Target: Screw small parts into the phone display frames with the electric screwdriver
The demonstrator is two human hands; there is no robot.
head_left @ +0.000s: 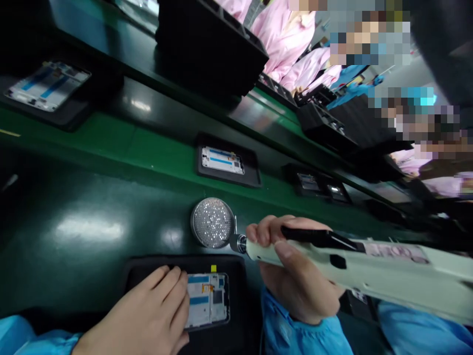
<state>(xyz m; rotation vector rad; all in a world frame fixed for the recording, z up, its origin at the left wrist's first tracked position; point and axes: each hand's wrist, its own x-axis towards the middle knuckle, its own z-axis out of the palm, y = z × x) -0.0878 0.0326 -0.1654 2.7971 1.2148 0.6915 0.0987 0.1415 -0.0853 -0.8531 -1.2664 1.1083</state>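
Note:
My left hand [148, 310] rests over the left end of a phone frame [209, 301], fingers bent and together, holding it in a black tray [236, 276]. The frame has blue strips, an orange flex piece and a yellow tab at its far edge. With my right hand [295, 271] I grip a pale green electric screwdriver [354, 268], its black lever under the fingers. The driver's nose points left, at the right rim of a round dish of small shiny screws [213, 223]. The bit's end is too small to make out against the dish.
Beyond the dish runs a green conveyor belt [158, 148] carrying phone frames in black trays, one at the centre [254, 172], one at far left [70, 116]. A large black bin [210, 49] stands behind. People in pink and blue clothing sit across the line; a blue sleeve [417, 325] is at right.

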